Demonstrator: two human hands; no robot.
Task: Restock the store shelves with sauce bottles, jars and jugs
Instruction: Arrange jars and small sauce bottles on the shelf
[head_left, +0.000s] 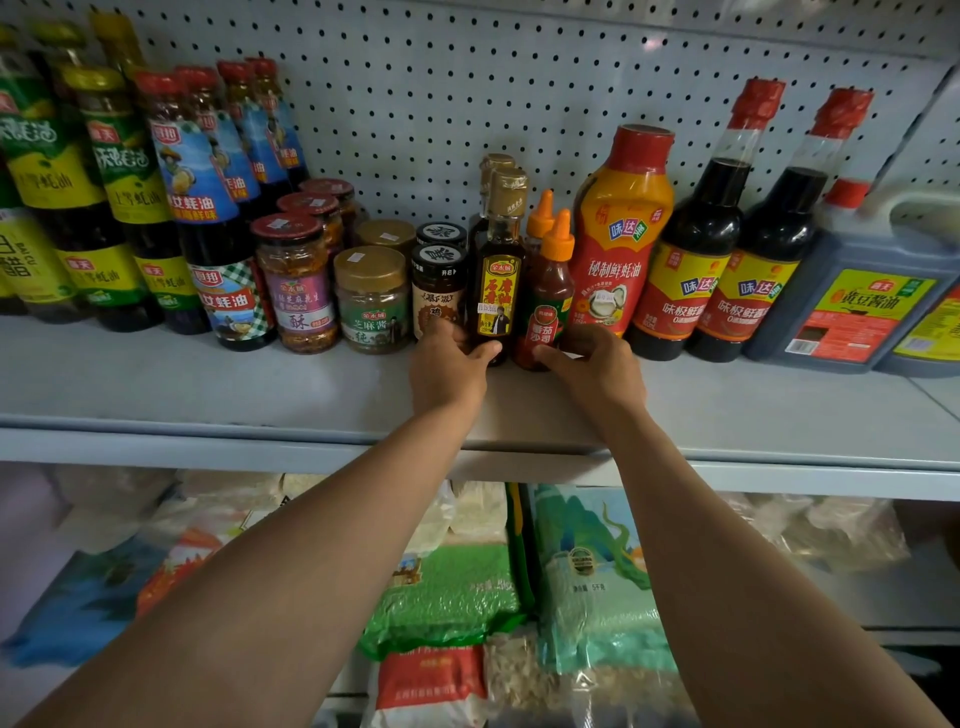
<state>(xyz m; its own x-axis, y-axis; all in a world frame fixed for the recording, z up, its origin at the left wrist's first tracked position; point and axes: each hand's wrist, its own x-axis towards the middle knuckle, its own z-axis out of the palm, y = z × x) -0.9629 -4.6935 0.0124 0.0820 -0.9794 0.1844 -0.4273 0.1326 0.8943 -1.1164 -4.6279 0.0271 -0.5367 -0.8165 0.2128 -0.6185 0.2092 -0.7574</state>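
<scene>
A small dark oil bottle (497, 270) with a gold cap and yellow label stands upright on the grey shelf (208, 384). My left hand (448, 371) wraps around its base, thumb pressed on its front. Just to its right stands a ketchup squeeze bottle (549, 296) with an orange nozzle. My right hand (597, 374) holds its lower part, thumb touching its base. A second bottle of each kind stands directly behind these two. Both forearms reach in over the shelf's front edge.
Left of my hands stand a black-capped jar (437, 286), a sesame paste jar (371, 301), chilli jars (298, 283) and tall oyster sauce bottles (213, 208). To the right are a red squeeze bottle (621, 234), soy sauce bottles (696, 249) and a jug (852, 301). Rice bags (587, 582) fill the shelf below.
</scene>
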